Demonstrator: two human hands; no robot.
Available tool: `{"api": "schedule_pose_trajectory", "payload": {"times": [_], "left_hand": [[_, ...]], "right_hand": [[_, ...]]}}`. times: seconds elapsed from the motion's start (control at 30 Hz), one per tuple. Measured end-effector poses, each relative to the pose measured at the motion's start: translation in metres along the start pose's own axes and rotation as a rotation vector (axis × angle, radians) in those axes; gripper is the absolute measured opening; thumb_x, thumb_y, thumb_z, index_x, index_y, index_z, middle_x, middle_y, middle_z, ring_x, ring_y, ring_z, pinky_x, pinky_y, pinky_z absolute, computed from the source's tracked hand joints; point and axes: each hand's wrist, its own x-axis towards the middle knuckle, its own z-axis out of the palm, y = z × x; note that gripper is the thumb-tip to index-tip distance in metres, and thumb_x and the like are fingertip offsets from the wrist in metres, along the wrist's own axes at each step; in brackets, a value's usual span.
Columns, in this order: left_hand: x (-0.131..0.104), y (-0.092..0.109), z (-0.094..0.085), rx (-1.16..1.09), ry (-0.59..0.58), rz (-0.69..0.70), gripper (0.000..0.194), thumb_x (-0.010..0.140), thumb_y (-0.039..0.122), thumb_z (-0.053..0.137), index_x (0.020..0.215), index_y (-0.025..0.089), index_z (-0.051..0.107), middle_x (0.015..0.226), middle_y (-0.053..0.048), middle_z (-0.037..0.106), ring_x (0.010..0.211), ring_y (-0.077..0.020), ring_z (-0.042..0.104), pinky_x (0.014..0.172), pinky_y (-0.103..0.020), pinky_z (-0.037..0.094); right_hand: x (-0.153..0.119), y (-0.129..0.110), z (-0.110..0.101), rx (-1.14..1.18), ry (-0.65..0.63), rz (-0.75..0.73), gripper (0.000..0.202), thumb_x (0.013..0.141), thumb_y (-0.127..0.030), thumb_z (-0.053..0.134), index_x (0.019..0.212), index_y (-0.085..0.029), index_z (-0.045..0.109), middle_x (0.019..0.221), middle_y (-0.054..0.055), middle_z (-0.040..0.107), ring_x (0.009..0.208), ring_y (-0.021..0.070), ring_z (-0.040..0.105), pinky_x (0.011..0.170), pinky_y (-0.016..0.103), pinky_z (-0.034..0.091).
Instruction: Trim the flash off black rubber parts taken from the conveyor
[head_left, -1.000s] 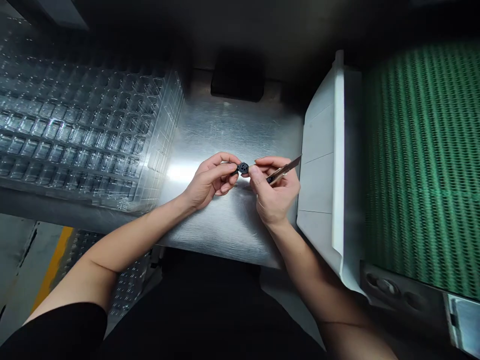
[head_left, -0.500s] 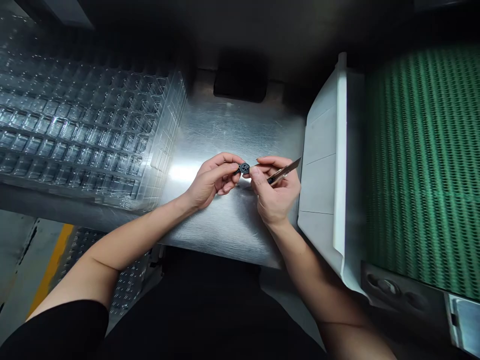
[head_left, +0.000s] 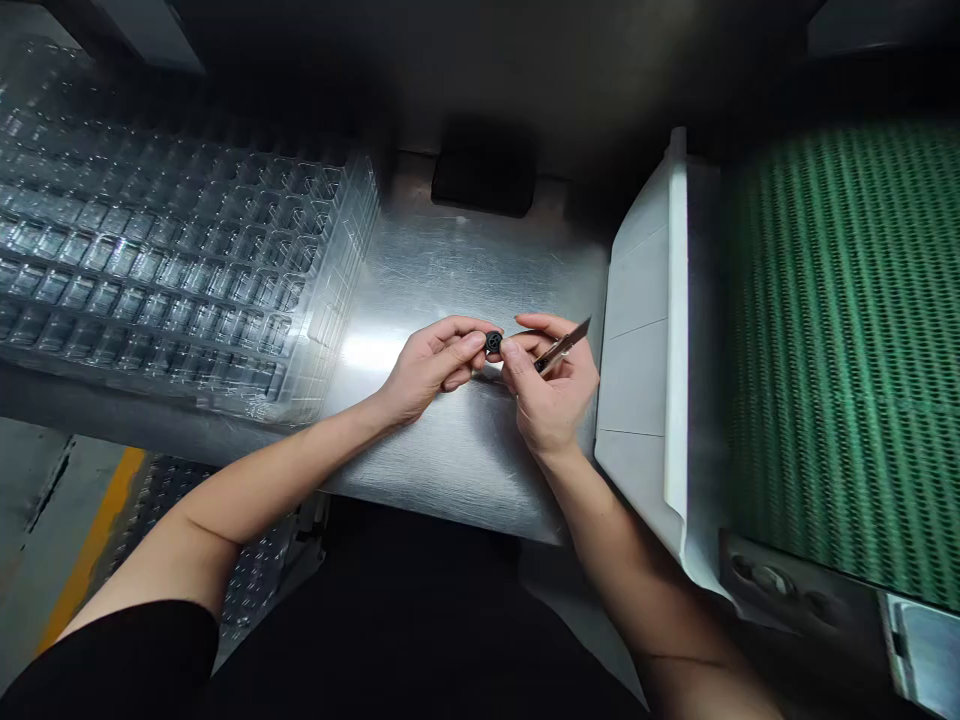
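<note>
A small round black part is pinched between the fingertips of both hands above the metal table. My left hand grips its left side with thumb and index finger. On the right side, the thumb and index finger of my right hand press on it. A knife with a narrow blade also lies in my right hand, its tip pointing up and to the right, away from the part. The rest of its handle is hidden by the palm and fingers.
Clear plastic trays with many pockets are stacked at the left. A black block sits at the table's back. To the right stand a pale raised guard and a green mesh conveyor belt.
The black part has turned slightly between the fingers, and my left fingertips have shifted a little around it. The knife blade has tilted slightly more upright. The whole view has shifted slightly.
</note>
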Motion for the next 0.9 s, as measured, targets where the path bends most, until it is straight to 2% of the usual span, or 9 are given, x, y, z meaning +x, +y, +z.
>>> {"api": "schedule_pose_trajectory", "payload": {"times": [0.1,0.3,0.47,0.57,0.67,0.77,0.9], "left_hand": [[0.002,-0.003,-0.002,0.024,0.004,0.011,0.041,0.085,0.045,0.093,0.109,0.014,0.079,0.076,-0.001,0.069,0.049,-0.0032,0.043,0.044,-0.018,0.026],[0.004,-0.006,-0.003,0.051,-0.014,0.010,0.045,0.080,0.044,0.097,0.109,0.013,0.080,0.075,-0.001,0.071,0.051,-0.0033,0.045,0.048,-0.019,0.032],[0.005,-0.003,-0.005,0.067,-0.004,0.010,0.046,0.081,0.048,0.096,0.103,0.012,0.078,0.075,-0.002,0.070,0.049,-0.0026,0.042,0.045,-0.019,0.026],[0.005,0.004,-0.007,0.086,-0.017,0.048,0.044,0.086,0.050,0.092,0.105,0.013,0.079,0.076,-0.001,0.068,0.050,-0.0025,0.040,0.045,-0.019,0.024],[0.006,0.010,-0.010,0.112,-0.022,0.098,0.041,0.090,0.050,0.089,0.106,0.014,0.080,0.076,-0.001,0.067,0.051,-0.0028,0.040,0.046,-0.019,0.025],[0.008,0.011,-0.013,0.137,-0.023,0.159,0.038,0.091,0.049,0.088,0.106,0.015,0.080,0.074,-0.001,0.066,0.051,-0.0038,0.042,0.045,-0.019,0.027],[0.006,0.007,-0.014,0.184,-0.031,0.226,0.032,0.096,0.045,0.084,0.111,0.016,0.080,0.074,-0.001,0.066,0.052,-0.0047,0.043,0.046,-0.020,0.030]], "right_hand": [[0.001,-0.001,-0.001,0.009,-0.036,0.031,0.027,0.102,-0.029,0.081,0.127,-0.024,0.069,0.082,-0.003,0.072,0.058,0.0122,0.058,0.067,0.027,0.058],[0.000,-0.004,0.000,-0.007,-0.021,0.036,0.031,0.101,-0.035,0.081,0.127,-0.025,0.068,0.080,-0.004,0.068,0.056,0.0130,0.055,0.065,0.029,0.057],[0.001,-0.002,-0.002,-0.041,-0.073,0.059,0.035,0.103,-0.040,0.078,0.132,-0.024,0.066,0.082,-0.003,0.069,0.058,0.0133,0.057,0.061,0.027,0.052],[0.003,0.000,-0.007,-0.139,-0.121,0.005,0.038,0.110,-0.050,0.068,0.137,-0.024,0.066,0.086,-0.001,0.069,0.071,0.0169,0.066,0.063,0.029,0.052],[0.005,0.000,-0.012,-0.308,-0.150,-0.088,0.048,0.117,-0.058,0.047,0.143,-0.023,0.066,0.091,0.003,0.071,0.080,0.0203,0.070,0.073,0.034,0.057],[0.006,-0.003,-0.014,-0.485,-0.178,-0.152,0.045,0.120,-0.051,0.045,0.150,-0.024,0.064,0.085,0.001,0.070,0.074,0.0193,0.067,0.074,0.035,0.056],[0.007,-0.006,-0.014,-0.563,-0.184,-0.238,0.039,0.117,-0.038,0.058,0.152,-0.024,0.065,0.075,-0.003,0.064,0.060,0.0160,0.055,0.062,0.031,0.047]]}}
